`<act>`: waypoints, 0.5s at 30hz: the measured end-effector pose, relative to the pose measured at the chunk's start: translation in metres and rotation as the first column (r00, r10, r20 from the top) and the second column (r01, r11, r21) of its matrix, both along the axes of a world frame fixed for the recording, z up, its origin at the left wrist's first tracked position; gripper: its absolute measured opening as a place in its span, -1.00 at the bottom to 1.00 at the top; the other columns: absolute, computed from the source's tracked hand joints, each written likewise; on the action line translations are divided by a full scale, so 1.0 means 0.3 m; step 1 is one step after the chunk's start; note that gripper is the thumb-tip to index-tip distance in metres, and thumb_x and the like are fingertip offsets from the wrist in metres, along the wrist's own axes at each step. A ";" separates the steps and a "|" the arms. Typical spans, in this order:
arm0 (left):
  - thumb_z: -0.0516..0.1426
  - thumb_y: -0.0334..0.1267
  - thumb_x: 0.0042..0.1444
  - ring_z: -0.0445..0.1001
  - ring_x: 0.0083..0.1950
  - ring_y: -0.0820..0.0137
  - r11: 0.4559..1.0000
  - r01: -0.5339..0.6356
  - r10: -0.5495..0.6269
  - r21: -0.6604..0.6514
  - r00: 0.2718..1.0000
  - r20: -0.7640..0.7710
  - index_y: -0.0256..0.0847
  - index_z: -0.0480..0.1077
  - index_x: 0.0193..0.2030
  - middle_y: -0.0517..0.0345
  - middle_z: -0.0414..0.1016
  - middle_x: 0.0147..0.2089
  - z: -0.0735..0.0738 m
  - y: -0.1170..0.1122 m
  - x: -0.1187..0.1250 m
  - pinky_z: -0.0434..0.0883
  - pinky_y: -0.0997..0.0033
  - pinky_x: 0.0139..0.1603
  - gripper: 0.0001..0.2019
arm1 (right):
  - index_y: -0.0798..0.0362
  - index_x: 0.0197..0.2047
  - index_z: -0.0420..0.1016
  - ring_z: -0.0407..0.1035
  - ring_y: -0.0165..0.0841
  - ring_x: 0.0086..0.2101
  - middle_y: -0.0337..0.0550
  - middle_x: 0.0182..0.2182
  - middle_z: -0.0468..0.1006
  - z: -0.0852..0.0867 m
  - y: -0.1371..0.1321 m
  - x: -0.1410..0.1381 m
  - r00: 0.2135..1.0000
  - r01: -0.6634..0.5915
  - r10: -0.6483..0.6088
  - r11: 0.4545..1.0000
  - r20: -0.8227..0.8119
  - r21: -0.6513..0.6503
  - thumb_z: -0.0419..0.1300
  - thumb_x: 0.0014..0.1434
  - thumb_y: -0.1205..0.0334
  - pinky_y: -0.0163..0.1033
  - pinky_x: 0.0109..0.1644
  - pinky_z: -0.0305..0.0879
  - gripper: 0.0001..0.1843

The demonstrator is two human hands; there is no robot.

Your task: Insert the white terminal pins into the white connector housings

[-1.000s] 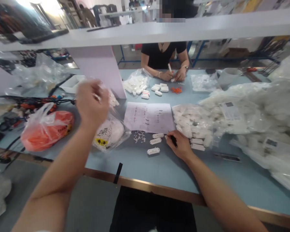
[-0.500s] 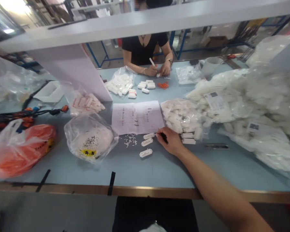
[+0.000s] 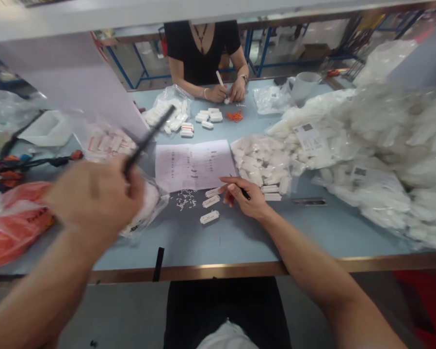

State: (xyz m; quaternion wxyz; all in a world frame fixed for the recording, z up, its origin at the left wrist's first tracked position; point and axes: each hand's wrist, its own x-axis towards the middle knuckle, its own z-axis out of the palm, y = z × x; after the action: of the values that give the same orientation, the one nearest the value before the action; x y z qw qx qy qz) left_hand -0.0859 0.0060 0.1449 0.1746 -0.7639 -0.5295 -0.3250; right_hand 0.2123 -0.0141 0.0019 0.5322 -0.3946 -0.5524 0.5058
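My left hand is raised close to the camera, blurred, its fingers closed around a long thin black stick-like object pointing up and right. My right hand rests at the table by the paper's lower right corner, with a thin black tool held between thumb and fingers; its exact kind is unclear. Just left of those fingers lie white plastic connector pieces with rows of small dark marks: a near piece, a middle piece and a far piece, partly covered. Small white pins are scattered beside them.
A printed sheet lies ahead. Bagged white parts and larger bags fill the right side, near a metal cutter-like tool. An orange bag lies left. A person opposite holds a white pen.
My left hand has come into view at the left, holding the black stick-like object. My right hand's fingers have loosened and spread somewhat. The camera view has shifted.
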 end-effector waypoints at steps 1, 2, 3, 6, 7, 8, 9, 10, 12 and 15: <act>0.14 -0.03 0.27 0.45 -0.29 0.26 0.991 0.072 -0.052 0.116 0.984 -0.168 -0.28 0.49 -0.02 0.04 0.41 -0.38 -0.057 -0.023 0.050 0.42 0.15 -0.22 -0.65 | -0.05 0.11 0.47 0.53 -0.33 -0.34 -0.08 -0.14 0.64 0.010 -0.007 -0.004 0.989 -0.059 0.052 0.997 -0.142 -0.049 0.17 0.30 -0.15 -0.18 -0.37 0.49 -0.54; 0.17 -0.09 0.24 0.45 -0.35 0.29 0.972 0.171 -0.114 0.164 0.944 -0.310 -0.26 0.46 0.06 0.06 0.42 -0.41 -0.114 -0.045 0.106 0.40 0.24 -0.32 -0.65 | -0.07 0.13 0.45 0.56 -0.27 -0.22 -0.06 -0.05 0.62 0.020 -0.011 -0.007 0.958 -0.128 0.099 0.988 -0.269 -0.092 0.24 0.24 -0.18 -0.11 -0.28 0.56 -0.49; 0.19 -0.13 0.22 0.46 -0.39 0.30 0.939 0.282 -0.190 0.196 0.903 -0.387 -0.27 0.44 0.09 0.07 0.43 -0.43 -0.167 -0.065 0.163 0.37 0.28 -0.39 -0.64 | -0.10 0.15 0.42 0.55 -0.22 -0.13 -0.06 0.02 0.59 0.029 -0.013 -0.010 0.918 -0.183 0.126 0.976 -0.376 -0.120 0.31 0.16 -0.21 -0.05 -0.20 0.59 -0.42; 0.17 -0.25 0.23 0.56 -0.34 0.24 0.871 0.465 -0.366 0.157 0.828 -0.424 -0.23 0.43 0.10 -0.02 0.58 -0.29 -0.284 -0.107 0.307 0.42 0.25 -0.39 -0.69 | -0.09 0.08 0.43 0.53 -0.19 -0.04 -0.11 0.01 0.58 0.043 -0.006 -0.010 0.844 -0.217 0.101 0.962 -0.527 -0.164 0.43 0.00 -0.22 0.00 -0.06 0.59 -0.34; 0.17 -0.29 0.22 0.58 -0.30 0.22 0.854 0.504 -0.415 0.131 0.810 -0.415 -0.23 0.43 0.11 -0.07 0.62 -0.20 -0.308 -0.114 0.339 0.44 0.24 -0.38 -0.68 | -0.08 0.06 0.43 0.53 -0.21 -0.04 -0.14 -0.02 0.59 0.045 -0.001 -0.009 0.840 -0.192 0.065 0.964 -0.539 -0.183 0.45 0.00 -0.16 -0.02 -0.05 0.59 -0.37; 0.18 -0.33 0.20 0.59 -0.28 0.20 0.838 0.530 -0.445 0.132 0.802 -0.398 -0.25 0.42 0.11 -0.12 0.63 -0.17 -0.326 -0.118 0.363 0.45 0.23 -0.38 -0.68 | -0.08 0.05 0.44 0.53 -0.22 -0.05 -0.16 -0.04 0.60 0.045 0.004 -0.007 0.837 -0.168 0.036 0.966 -0.546 -0.194 0.47 -0.01 -0.10 -0.04 -0.05 0.59 -0.39; 0.18 -0.35 0.19 0.60 -0.27 0.18 0.832 0.538 -0.458 0.134 0.803 -0.382 -0.27 0.41 0.11 -0.14 0.64 -0.16 -0.339 -0.119 0.381 0.46 0.23 -0.38 -0.66 | -0.09 0.05 0.44 0.53 -0.22 -0.05 -0.18 -0.04 0.60 0.046 0.008 -0.004 0.836 -0.147 0.013 0.969 -0.549 -0.201 0.48 0.00 -0.04 -0.05 -0.05 0.60 -0.41; 0.18 -0.37 0.19 0.61 -0.26 0.17 0.832 0.538 -0.464 0.137 0.809 -0.362 -0.27 0.40 0.12 -0.15 0.64 -0.16 -0.349 -0.120 0.393 0.47 0.23 -0.38 -0.65 | -0.10 0.05 0.43 0.54 -0.22 -0.05 -0.19 -0.04 0.60 0.047 0.011 -0.001 0.833 -0.131 -0.003 0.970 -0.554 -0.203 0.48 0.00 0.00 -0.05 -0.06 0.60 -0.42; 0.18 -0.37 0.20 0.62 -0.24 0.16 0.836 0.535 -0.476 0.126 0.820 -0.318 -0.25 0.38 0.15 -0.14 0.65 -0.16 -0.361 -0.119 0.408 0.49 0.22 -0.35 -0.63 | -0.12 0.06 0.41 0.54 -0.20 -0.04 -0.19 -0.04 0.61 0.053 0.013 0.005 0.827 -0.113 -0.019 0.974 -0.562 -0.199 0.45 0.04 0.01 -0.03 -0.06 0.59 -0.44; 0.18 -0.35 0.22 0.64 -0.15 0.15 0.825 0.560 -0.524 0.082 0.810 -0.264 -0.20 0.36 0.18 -0.13 0.65 -0.08 -0.367 -0.120 0.421 0.51 0.18 -0.24 -0.62 | -0.13 0.09 0.37 0.54 -0.17 -0.03 -0.18 -0.07 0.63 0.066 0.009 0.015 0.817 -0.115 -0.022 0.973 -0.576 -0.201 0.38 0.08 0.00 0.03 -0.04 0.58 -0.47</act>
State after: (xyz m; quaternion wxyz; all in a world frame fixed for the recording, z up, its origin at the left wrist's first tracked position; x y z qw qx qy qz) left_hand 0.0404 -0.0299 0.0347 0.1936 -0.8994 -0.2383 -0.3113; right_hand 0.2169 -0.0115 0.0218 0.6128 -0.2681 -0.3145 0.6736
